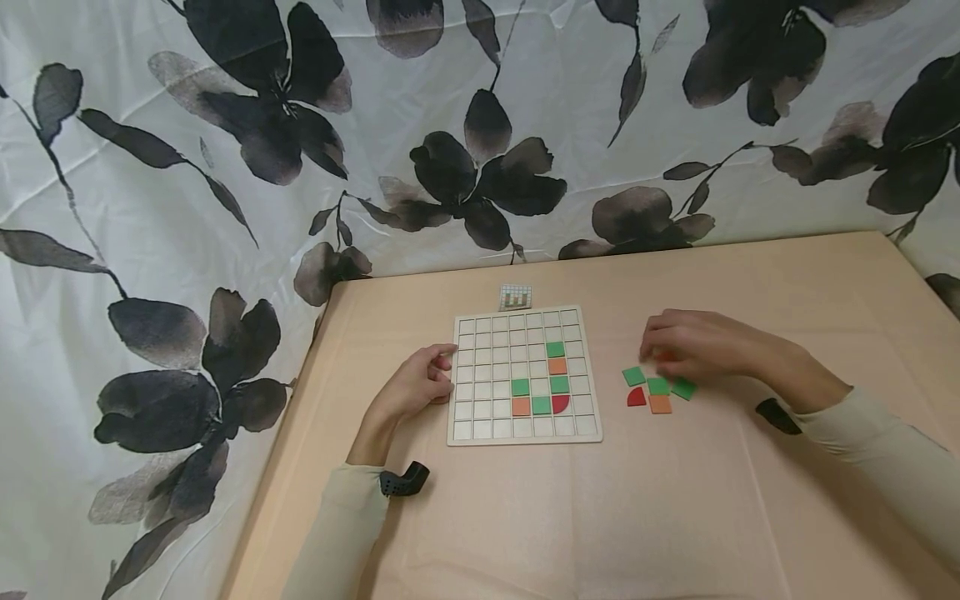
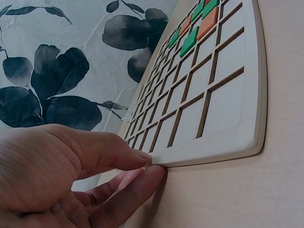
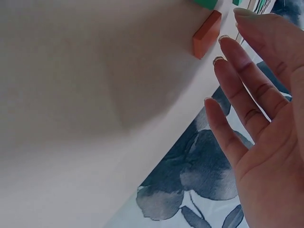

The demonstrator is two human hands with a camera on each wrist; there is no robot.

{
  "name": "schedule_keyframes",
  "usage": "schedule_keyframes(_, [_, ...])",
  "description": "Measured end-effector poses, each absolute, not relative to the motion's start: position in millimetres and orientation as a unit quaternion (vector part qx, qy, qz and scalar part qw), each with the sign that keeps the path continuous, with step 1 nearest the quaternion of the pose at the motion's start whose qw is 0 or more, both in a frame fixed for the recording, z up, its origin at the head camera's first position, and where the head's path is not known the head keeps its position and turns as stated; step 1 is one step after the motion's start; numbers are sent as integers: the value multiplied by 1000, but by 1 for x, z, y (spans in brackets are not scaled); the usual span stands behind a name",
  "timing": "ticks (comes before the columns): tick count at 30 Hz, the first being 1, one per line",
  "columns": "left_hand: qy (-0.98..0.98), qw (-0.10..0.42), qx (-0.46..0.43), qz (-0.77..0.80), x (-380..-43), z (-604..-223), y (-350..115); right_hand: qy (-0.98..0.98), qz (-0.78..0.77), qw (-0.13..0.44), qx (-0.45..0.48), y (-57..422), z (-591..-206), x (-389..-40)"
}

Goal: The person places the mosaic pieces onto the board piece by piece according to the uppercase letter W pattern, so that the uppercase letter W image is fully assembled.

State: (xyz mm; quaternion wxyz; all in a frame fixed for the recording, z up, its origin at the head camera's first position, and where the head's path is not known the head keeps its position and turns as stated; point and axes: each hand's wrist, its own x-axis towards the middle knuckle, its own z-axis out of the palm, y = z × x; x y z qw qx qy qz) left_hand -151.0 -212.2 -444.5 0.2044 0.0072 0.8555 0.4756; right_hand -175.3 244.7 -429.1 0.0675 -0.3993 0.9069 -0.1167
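Observation:
A white grid board (image 1: 491, 437) lies on the table with green, orange and red tiles in some of its squares. At its left edge is my left hand (image 1: 414, 385); in the left wrist view the thumb and a finger (image 2: 153, 176) pinch the board's rim. My right hand (image 1: 693, 343) hovers over a small group of loose tiles to the right of the board. Its fingers are spread and relaxed with nothing between them. Close to the fingertips lies an orange tile (image 3: 207, 35). Beside it in the group are green tiles (image 1: 634, 377) and a red rounded tile (image 1: 636, 397).
A small patterned card (image 1: 515, 297) touches the board's far edge. Beyond the wooden table (image 1: 675, 508) hangs a white cloth with dark flowers (image 1: 450, 187), also along the left side. Each wrist wears a black band device (image 1: 405, 479).

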Motion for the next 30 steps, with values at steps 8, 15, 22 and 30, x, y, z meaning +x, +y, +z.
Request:
schedule_keyframes(8, [851, 206, 8, 482, -152, -445, -213, 910, -122, 55, -392, 255, -432, -175])
schedule_keyframes(15, [850, 207, 10, 484, -152, -445, -213, 910, -121, 37, -396, 263, -433, -173])
schedule_keyframes(22, [847, 209, 8, 488, -152, -445, -213, 911, -117, 48, -392, 268, -435, -172])
schedule_keyframes(30, [844, 210, 6, 494, -152, -446, -213, 915, -123, 50, -381, 269, -437, -171])
